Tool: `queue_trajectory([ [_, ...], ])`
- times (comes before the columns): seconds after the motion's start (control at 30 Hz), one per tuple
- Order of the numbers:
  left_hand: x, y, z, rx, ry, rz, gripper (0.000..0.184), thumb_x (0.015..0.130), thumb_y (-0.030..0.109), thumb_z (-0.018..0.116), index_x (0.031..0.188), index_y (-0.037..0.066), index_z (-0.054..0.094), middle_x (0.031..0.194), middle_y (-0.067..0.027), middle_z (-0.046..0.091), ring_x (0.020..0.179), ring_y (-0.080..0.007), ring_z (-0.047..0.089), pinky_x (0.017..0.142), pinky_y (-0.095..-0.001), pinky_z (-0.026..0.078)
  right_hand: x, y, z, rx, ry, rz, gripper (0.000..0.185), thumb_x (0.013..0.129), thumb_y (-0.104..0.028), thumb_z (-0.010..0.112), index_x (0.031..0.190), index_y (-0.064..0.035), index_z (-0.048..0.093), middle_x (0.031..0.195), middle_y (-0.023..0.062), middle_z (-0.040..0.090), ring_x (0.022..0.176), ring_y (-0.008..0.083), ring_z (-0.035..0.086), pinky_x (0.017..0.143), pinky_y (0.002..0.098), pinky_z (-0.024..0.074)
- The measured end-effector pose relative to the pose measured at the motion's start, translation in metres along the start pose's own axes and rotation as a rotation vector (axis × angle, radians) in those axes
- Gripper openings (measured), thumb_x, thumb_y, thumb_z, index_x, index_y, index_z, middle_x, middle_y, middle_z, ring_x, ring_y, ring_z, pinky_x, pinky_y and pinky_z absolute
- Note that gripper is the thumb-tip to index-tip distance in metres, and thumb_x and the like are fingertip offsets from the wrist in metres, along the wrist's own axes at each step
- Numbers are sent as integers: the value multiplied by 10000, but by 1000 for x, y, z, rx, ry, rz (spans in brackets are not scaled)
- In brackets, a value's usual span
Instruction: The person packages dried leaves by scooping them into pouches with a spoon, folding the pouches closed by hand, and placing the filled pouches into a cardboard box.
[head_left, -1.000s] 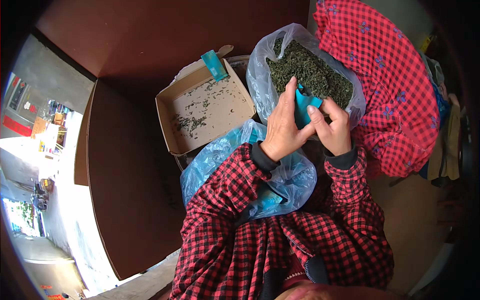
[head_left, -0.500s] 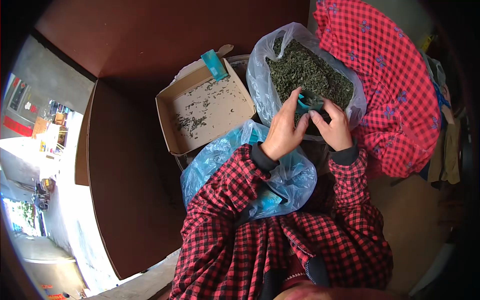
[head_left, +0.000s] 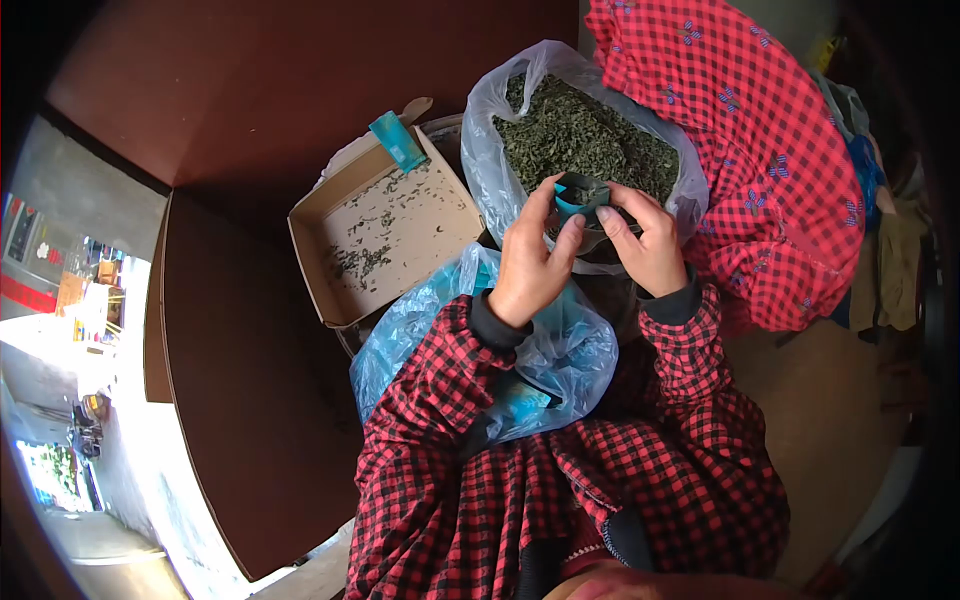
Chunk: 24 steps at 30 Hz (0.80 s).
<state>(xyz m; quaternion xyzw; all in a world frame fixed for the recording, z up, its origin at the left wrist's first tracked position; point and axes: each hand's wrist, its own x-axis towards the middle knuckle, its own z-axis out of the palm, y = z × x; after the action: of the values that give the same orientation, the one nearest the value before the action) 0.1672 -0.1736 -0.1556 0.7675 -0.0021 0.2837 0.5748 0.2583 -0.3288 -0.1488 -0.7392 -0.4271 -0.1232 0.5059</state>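
Observation:
Between my two hands is a small teal packet [head_left: 572, 207], its mouth spread into a round opening that faces up. Some dark dried leaf shows inside it. My left hand [head_left: 535, 262] grips its left side with thumb and fingers, and my right hand [head_left: 648, 238] pinches its right side. Just beyond the packet stands a clear plastic bag [head_left: 485, 150] filled with crumbled dried green leaves [head_left: 590, 130]. Nearer my lap, a blue translucent plastic bag [head_left: 405, 335] holds more teal packets [head_left: 520, 400], partly hidden by the film and my left sleeve.
Left of the leaf bag is a shallow cardboard box [head_left: 400, 235] with scattered leaf bits. Another teal packet [head_left: 397, 142] leans on its far edge. Tall brown panels [head_left: 255, 350] rise at the left and back. A red checked cloth [head_left: 760, 170] bulges at the right.
The packet's mouth now looks wider and rounder, and the leaf inside shows more. Both hands still hold it. The whole view has shifted slightly, so the surroundings sit further left.

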Motion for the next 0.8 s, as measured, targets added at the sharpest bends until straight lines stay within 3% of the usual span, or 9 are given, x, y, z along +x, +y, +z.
queue_trajectory([
  [0.07,-2,8,-10,-6,43,67,464,900,62,684,1329,-12,526,1057,-179,685,951,-218,689,789,-337,555,4,-7,4,-15,-10,-56,281,941,-85,654,1190,43,628,1045,140,700,965,171,664,845,317,516],
  [0.2,-5,19,-55,105,67,166,398,902,53,694,1272,-20,568,1038,-149,698,892,-188,685,754,-316,563,20,-42,24,152,-104,-35,269,941,-64,641,1187,42,623,1017,128,699,946,146,656,828,304,516],
  [0.47,-9,6,-149,193,174,-44,347,895,58,704,1213,-29,596,1039,-140,703,879,-165,683,743,-303,570,74,-45,127,588,-441,71,340,942,-41,631,1270,23,571,1087,72,685,996,135,631,878,283,504],
  [0.6,-4,-36,-181,211,161,-66,342,888,53,700,1204,-33,600,1023,-142,706,889,-163,673,771,-305,560,91,-26,174,727,-521,138,362,947,-33,620,1298,20,547,1138,61,660,1026,126,616,912,277,494],
  [0.73,-19,-127,-193,155,82,-132,345,871,50,703,1193,-33,610,1002,-124,708,891,-157,663,805,-307,542,54,32,247,734,-487,285,369,954,-29,606,1312,22,535,1172,63,640,1060,115,601,931,273,487],
  [0.8,-24,-143,-188,61,88,-258,347,881,48,707,1203,-35,607,1014,-70,697,894,-119,635,803,-277,531,59,25,247,728,-522,314,369,944,-15,603,1305,25,540,1173,77,644,1066,126,611,933,282,493],
])
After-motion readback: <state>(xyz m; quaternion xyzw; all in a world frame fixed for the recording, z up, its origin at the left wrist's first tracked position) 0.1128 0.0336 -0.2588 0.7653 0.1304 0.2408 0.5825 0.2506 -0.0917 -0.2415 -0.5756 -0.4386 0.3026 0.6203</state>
